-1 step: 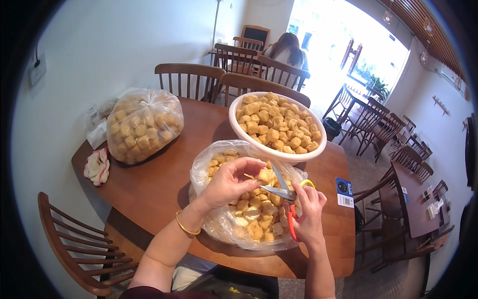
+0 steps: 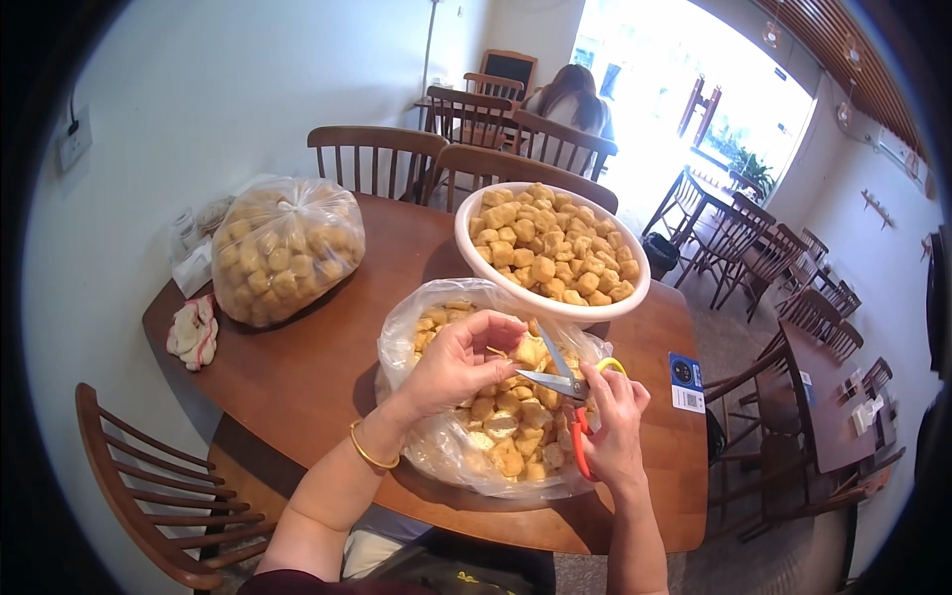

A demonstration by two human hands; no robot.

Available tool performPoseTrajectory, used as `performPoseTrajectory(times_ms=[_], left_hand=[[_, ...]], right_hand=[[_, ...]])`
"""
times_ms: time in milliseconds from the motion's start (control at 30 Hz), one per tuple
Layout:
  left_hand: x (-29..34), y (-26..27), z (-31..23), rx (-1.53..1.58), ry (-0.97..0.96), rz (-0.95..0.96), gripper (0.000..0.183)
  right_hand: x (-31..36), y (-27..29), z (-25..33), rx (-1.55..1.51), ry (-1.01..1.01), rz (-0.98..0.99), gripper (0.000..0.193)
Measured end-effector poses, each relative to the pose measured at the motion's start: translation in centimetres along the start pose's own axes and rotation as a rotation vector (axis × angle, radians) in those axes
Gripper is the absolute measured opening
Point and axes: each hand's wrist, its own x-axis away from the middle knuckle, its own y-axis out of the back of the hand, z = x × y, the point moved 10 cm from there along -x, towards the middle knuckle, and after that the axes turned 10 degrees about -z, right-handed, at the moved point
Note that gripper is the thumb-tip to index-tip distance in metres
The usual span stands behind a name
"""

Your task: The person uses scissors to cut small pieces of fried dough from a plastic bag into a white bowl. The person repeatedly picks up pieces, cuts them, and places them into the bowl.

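Note:
My left hand (image 2: 474,355) pinches a golden fried tofu puff (image 2: 531,350) between thumb and fingers, over the open plastic bag (image 2: 421,466). My right hand (image 2: 617,421) is closed round scissors (image 2: 560,382) with one red and one yellow handle loop. The blades are spread apart and point toward the puff and my left fingertips; whether they touch the puff I cannot tell. Inside the bag lie many tofu puffs (image 2: 506,456), some cut open with pale insides showing. Just beyond it stands a round white basin (image 2: 476,260) heaped with whole-looking tofu puffs (image 2: 555,243).
A tied clear bag of puffs (image 2: 288,258) stands at the left of the wooden table (image 2: 297,387), with white gloves (image 2: 193,332) beside it. A blue and white card (image 2: 686,382) lies by the right edge. Chairs (image 2: 164,486) surround the table. A person (image 2: 570,104) sits farther back.

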Motion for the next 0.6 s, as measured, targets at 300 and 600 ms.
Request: performPoseTrajectory(times_ms=[300,600], left_hand=[[0.3,-0.06,1.26,-0.066,0.1,-0.006,0.032],[0.04,0.46,1.45,0.081,0.088,-0.078,0.021]], right_hand=[[0.01,-0.24,0.22,-0.004,-0.027,0.062,0.059],[-0.26,0.01,0.36,-0.077,-0.051,0.063,0.051]])
